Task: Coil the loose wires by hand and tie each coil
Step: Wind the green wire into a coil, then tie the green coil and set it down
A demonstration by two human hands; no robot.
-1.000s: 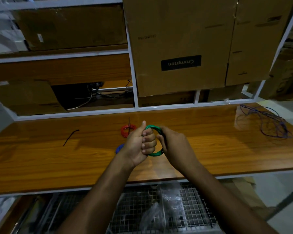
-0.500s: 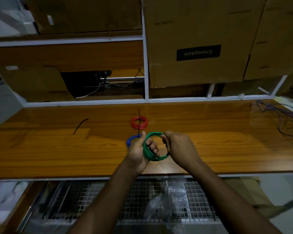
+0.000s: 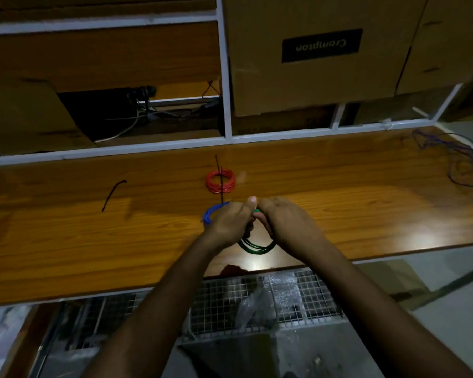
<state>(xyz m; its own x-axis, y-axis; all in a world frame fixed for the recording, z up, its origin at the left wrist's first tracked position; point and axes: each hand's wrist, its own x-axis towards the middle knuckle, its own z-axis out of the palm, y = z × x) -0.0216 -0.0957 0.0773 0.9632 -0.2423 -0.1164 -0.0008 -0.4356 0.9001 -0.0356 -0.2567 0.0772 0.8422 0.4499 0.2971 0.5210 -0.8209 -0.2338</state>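
A green wire coil [image 3: 256,248] is held at the centre of the wooden table [image 3: 66,241], its top gripped by the curled fingers of the left hand [image 3: 230,223] and the right hand [image 3: 284,225], which meet above it. A red tied coil [image 3: 220,181] is seen at 12 o'clock, a blue coil [image 3: 210,212] at 10 o'clock behind the left hand, a black tie [image 3: 112,195] at 9 o'clock, and loose purple wire [image 3: 459,162] at 2 o'clock.

Both hands [image 3: 231,223] [image 3: 287,225] grip green wire coil [image 3: 256,248].
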